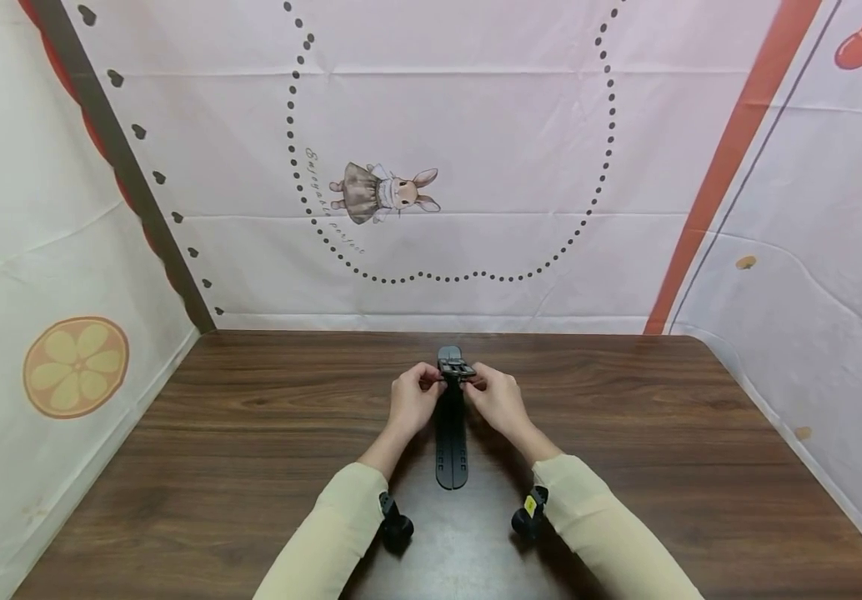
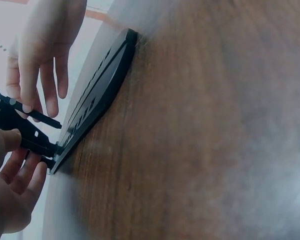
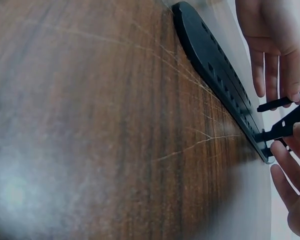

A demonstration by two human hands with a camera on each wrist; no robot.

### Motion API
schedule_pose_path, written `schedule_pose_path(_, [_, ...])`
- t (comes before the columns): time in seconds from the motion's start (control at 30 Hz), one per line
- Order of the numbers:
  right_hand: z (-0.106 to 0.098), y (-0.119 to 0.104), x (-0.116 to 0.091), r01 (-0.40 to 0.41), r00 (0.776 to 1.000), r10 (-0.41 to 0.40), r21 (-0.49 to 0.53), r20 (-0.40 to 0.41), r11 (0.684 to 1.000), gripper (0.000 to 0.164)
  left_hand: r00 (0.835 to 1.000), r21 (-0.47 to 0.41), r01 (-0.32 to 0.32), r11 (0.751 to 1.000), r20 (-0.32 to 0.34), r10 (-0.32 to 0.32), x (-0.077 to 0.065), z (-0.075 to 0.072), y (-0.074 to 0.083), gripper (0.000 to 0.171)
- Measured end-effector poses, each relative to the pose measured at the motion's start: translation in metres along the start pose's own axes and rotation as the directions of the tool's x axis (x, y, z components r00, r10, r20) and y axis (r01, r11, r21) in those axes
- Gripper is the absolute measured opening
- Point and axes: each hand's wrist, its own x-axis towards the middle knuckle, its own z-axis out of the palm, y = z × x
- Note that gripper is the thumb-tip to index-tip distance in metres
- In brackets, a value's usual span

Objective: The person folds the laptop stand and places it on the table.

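Observation:
A long black plastic stand (image 1: 451,454) with rounded ends and rows of slots lies lengthwise on the table. Near its far end rises a jointed upper part (image 1: 455,367). My left hand (image 1: 412,403) pinches this part from the left between thumb and fingers. From the other side, my right hand (image 1: 498,403) pinches it as well. In the left wrist view, a thin bar (image 2: 47,120) stands out at an angle beside a perforated arm (image 2: 36,143) that meets the slotted base (image 2: 101,82). The right wrist view shows the same base (image 3: 215,70) edge-on, flat on the wood.
The brown wooden table (image 1: 251,417) ends at a printed white cloth (image 1: 476,167) hanging behind it and at both sides. Small black wrist cameras, the left one (image 1: 398,527) and the right one (image 1: 527,522), are strapped over the pale yellow sleeves.

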Motion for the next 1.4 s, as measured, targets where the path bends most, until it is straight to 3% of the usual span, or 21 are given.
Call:
schedule_pose_path(0.37, [-0.0004,-0.0012,0.0031,-0.018,1.000,0.018,-0.021,-0.017,1.000,0.007,1.000,0.018,0.013,1.000,0.013,-0.013,0.0032,0.0003,-0.0020,0.008])
schedule_pose_path(0.77, [0.0016,-0.0030,0.0057,-0.065,0.997,0.061,-0.109,-0.040,0.992,0.010,0.999,0.019,0.033,0.999,-0.034,-0.032,0.0044,0.0022,-0.0022,0.009])
schedule_pose_path(0.97, [0.0033,-0.0034,0.0060,-0.061,0.996,0.054,-0.101,-0.075,0.993,0.013,0.998,0.008,0.029,1.000,-0.052,-0.029,0.0037,0.0022,-0.0011,0.008])
schedule_pose_path(1.27, [0.0044,-0.0069,0.0051,-0.070,0.994,0.059,-0.120,-0.095,0.990,0.015,0.996,-0.007,0.078,0.997,-0.044,-0.078,0.0060,0.0041,-0.0021,0.009])
schedule_pose_path(1.4, [0.0050,-0.0062,0.0049,-0.049,0.992,0.033,-0.130,-0.121,0.990,0.017,0.996,-0.006,0.057,0.998,-0.062,-0.057,0.0062,0.0048,-0.0021,0.008])
